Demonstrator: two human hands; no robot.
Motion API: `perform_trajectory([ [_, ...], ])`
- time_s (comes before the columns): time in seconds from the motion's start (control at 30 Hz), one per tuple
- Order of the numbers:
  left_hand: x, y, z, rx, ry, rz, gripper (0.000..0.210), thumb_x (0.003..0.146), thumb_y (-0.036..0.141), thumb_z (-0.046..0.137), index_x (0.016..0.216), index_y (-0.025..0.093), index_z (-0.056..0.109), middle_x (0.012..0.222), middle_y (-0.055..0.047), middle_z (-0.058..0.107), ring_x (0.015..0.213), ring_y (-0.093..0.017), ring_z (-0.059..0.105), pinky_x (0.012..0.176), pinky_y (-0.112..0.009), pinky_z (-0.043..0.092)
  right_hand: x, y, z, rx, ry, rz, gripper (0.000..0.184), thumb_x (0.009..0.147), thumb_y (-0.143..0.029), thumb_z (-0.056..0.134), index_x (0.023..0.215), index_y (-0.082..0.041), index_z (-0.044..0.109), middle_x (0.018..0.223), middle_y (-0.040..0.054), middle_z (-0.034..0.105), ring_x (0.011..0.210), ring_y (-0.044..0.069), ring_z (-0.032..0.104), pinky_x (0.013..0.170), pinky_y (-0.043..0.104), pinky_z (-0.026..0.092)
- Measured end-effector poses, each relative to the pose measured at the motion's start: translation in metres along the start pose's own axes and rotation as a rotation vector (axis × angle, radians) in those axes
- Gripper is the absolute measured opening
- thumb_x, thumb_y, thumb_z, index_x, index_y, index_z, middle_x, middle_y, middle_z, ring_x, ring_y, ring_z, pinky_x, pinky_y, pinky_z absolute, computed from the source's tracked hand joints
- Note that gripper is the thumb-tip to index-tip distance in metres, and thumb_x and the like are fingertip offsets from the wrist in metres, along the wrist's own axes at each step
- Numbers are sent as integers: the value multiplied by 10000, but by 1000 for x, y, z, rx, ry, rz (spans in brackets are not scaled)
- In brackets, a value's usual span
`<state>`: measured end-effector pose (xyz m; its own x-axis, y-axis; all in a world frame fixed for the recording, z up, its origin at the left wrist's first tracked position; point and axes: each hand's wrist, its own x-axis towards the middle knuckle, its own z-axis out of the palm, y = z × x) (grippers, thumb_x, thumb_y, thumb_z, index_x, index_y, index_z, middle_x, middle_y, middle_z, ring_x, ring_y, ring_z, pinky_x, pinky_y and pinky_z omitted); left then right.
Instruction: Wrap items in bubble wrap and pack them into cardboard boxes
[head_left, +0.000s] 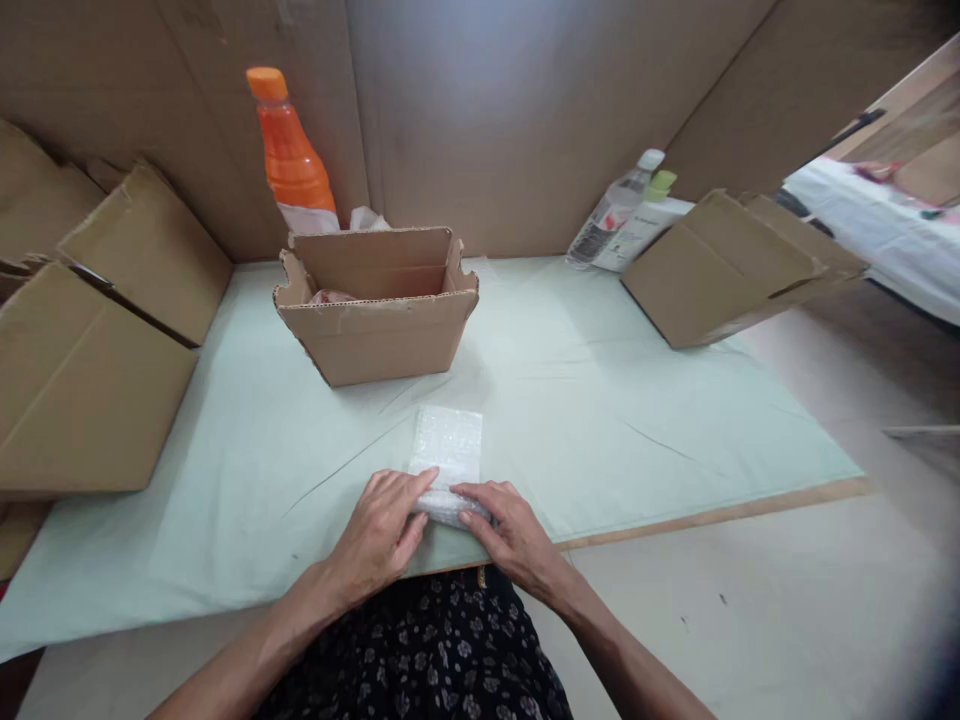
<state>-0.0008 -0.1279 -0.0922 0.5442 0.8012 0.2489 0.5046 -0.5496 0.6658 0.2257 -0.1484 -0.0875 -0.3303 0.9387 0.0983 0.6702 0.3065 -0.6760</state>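
A strip of bubble wrap [448, 440] lies near the front edge of the table, its near end rolled into a thick bundle. My left hand [386, 520] grips the left end of the roll between thumb and fingers. On the right end, my right hand [506, 527] holds it the same way, thumb below and fingers on top. Whatever may be inside the roll is hidden. The flat part of the wrap stretches away from me, toward an open cardboard box [382, 340] with something reddish partly visible inside.
An orange bottle [296, 160] stands behind the open box. More cardboard boxes [97, 390] stack at the left. At the back right are a clear bottle [611, 215], a white bottle with a green cap [641, 230] and a tilted carton [720, 270]. A pale green cloth [600, 400] covers the table.
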Motion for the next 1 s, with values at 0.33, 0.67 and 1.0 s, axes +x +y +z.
perform_trajectory([
  [0.33,35,-11,15,71,151,-349,430,880,223,507,1301,154,559,1166,-139,636,1100,-295,566,986,-509,458,10,5,5,-374,105,-213,321,924,-207,580,1244,-199,614,1283,147,627,1172,307,551,900,461,467],
  [0.67,9,27,8,-1331,359,-828,523,734,285,743,1221,154,604,1215,-132,668,1177,-282,605,1036,-436,449,27,-11,20,365,87,175,275,974,-339,499,1137,-181,654,993,71,732,879,198,669,767,313,547],
  [1.0,-1,30,1,-1235,177,-731,443,819,304,682,1229,154,608,1103,-94,711,1009,-240,642,878,-324,488,30,-24,2,474,44,238,511,805,-489,685,1208,-184,614,985,63,639,765,172,564,674,287,478],
])
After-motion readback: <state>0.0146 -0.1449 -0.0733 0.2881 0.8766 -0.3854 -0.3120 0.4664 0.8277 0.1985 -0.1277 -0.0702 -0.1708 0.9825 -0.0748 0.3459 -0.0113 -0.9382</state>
